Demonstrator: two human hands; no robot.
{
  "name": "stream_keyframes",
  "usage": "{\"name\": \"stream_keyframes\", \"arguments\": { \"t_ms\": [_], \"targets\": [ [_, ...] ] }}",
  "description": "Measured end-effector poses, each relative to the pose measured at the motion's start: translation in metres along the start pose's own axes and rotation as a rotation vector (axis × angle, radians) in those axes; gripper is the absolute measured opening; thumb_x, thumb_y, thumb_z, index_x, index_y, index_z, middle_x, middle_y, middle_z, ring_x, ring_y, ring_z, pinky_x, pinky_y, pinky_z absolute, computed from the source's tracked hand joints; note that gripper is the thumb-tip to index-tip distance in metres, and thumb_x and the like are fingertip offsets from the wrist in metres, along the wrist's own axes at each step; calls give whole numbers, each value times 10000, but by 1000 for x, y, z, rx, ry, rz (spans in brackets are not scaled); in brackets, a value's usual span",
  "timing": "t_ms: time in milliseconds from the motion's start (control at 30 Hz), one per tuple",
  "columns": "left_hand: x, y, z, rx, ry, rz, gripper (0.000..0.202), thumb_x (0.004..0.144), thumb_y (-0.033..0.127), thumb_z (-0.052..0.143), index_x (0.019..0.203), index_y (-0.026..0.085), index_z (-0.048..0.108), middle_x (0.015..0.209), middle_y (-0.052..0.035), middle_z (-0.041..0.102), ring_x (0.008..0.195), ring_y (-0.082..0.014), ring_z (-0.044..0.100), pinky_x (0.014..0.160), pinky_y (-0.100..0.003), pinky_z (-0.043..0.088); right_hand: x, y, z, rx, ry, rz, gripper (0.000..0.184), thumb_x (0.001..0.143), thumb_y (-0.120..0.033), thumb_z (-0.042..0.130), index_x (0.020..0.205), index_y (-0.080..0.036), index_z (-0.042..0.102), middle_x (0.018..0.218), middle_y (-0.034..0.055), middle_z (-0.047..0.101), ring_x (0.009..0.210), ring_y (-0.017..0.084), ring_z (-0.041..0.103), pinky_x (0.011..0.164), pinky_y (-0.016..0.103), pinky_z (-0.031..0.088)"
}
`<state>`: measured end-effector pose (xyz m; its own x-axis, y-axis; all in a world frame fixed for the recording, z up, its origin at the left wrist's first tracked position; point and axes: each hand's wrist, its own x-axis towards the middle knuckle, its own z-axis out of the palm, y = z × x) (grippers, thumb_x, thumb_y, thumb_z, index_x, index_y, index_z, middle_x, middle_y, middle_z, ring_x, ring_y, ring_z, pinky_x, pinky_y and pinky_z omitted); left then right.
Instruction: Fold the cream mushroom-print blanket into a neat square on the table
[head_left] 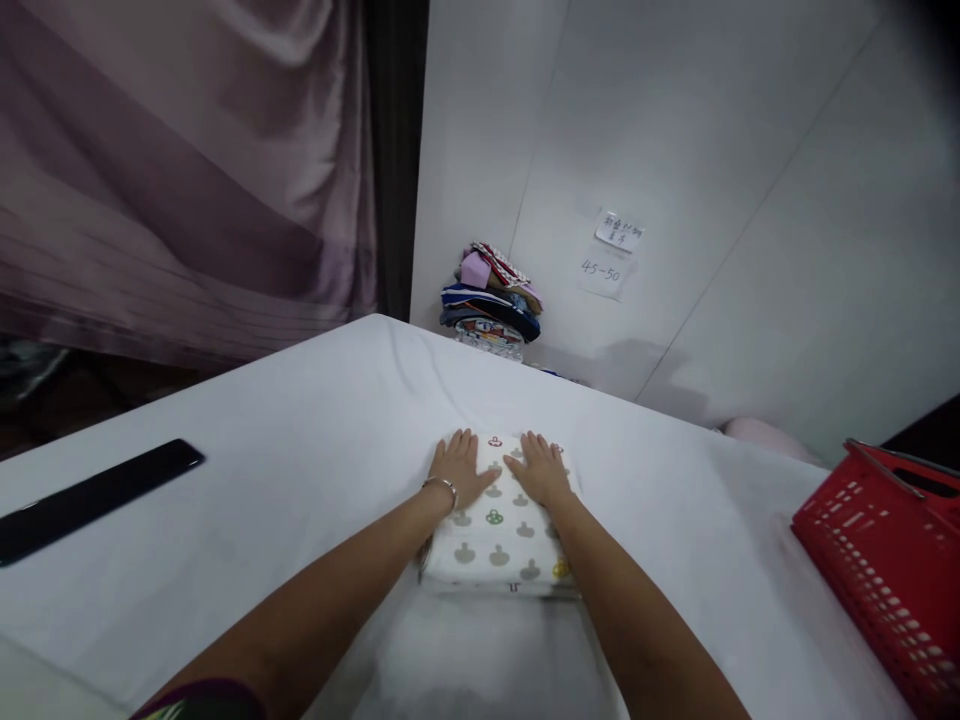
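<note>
Folded cloth: the mushroom-print folded cloth [495,535] lies on the white desk [300,450], right of its far-left corner and well apart from the left edge.
Left hand: the left hand [456,470] rests palm down on the cloth's left side; fingers nearly together, thumb spread inward, nothing clamped.
Right hand: the right hand [541,470] rests on the right side, fingers slightly apart, thumb toward the other.
Reach: the cloth is directly under both hands, neither nearer; most of it shows between them and toward the wearer. Its outline looks near square, so I cannot tell the long axis.
Desk sides: a dark flat object [97,500] toward the left edge, cut off by the frame; a red basket [870,550] by the right edge, also cut off.
Hidden: the cloth under the palms, its underside, and the base of the fabric pile [491,300] beyond the far edge.
</note>
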<state>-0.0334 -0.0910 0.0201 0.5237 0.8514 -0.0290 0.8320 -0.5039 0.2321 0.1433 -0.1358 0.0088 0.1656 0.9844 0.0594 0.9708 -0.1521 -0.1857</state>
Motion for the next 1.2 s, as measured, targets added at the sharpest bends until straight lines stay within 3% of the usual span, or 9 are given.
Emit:
{"name": "stream_keyframes", "arguments": {
  "t_ms": [233,400,500,567,667,733,800,933,1200],
  "targets": [
    [0,-3,4,-60,-58,-11,876,774,676,215,1431,100,152,1515,-99,60,1387,-274,4,1061,-528,179,-1,17,-13,116,-29,71,570,920,-519,227,1392,-209,306,1474,85,233,1363,248,135,1070,481,114],
    [1,-1,1,-130,-70,-21,861,763,679,271,1425,136,188,1514,-98,60,1386,-281,3,1053,-548,186,-12,38,-8,291,-37,190,629,851,-518,421,1392,-215,315,1490,63,183,1366,283,93,1070,477,167],
    [0,-7,-2,-320,3,24,841,739,660,394,1400,158,261,1512,-101,111,1385,-281,51,1078,-503,177,-20,44,-9,429,12,192,593,858,-462,416,1373,-175,357,1484,82,196,1368,239,114,1093,405,169],
    [-4,-16,-4,-473,108,18,771,759,599,440,1382,171,291,1514,-87,125,1385,-248,83,1097,-419,187,-34,49,-11,486,39,205,597,858,-440,405,1381,-160,338,1479,97,209,1357,218,176,1096,373,183],
    [-19,-37,-4,-740,244,-191,646,820,507,418,1358,165,310,1476,-109,256,1326,-214,290,1049,-329,301,-66,60,-11,601,73,258,664,808,-451,486,1382,-156,332,1428,102,331,1309,223,306,1083,361,238],
    [-33,-49,-1,-871,249,-341,616,834,493,398,1331,135,333,1327,-153,472,1130,-218,530,919,-330,433,-89,67,-9,746,86,315,723,761,-471,561,1379,-167,340,1380,99,410,1257,236,391,1056,367,298],
    [-51,-55,3,-897,198,-395,616,826,497,405,1306,115,361,1147,-151,606,901,-213,639,768,-328,502,-109,69,-8,889,59,362,788,731,-489,606,1396,-196,302,1332,95,472,1179,238,481,984,364,396],
    [-77,-45,6,-941,128,-327,602,722,399,589,1254,161,439,1104,-98,636,933,-210,627,788,-291,498,-134,63,-11,1033,3,409,858,690,-480,661,1407,-221,268,1260,86,541,1073,237,566,844,323,508],
    [-90,-26,-1,-970,55,-244,626,654,344,643,1228,176,458,1197,-94,571,988,-200,590,861,-294,477,-198,58,-7,881,118,432,801,711,-519,615,1390,-216,317,1298,82,508,1152,252,514,895,350,490]
  ]
}}
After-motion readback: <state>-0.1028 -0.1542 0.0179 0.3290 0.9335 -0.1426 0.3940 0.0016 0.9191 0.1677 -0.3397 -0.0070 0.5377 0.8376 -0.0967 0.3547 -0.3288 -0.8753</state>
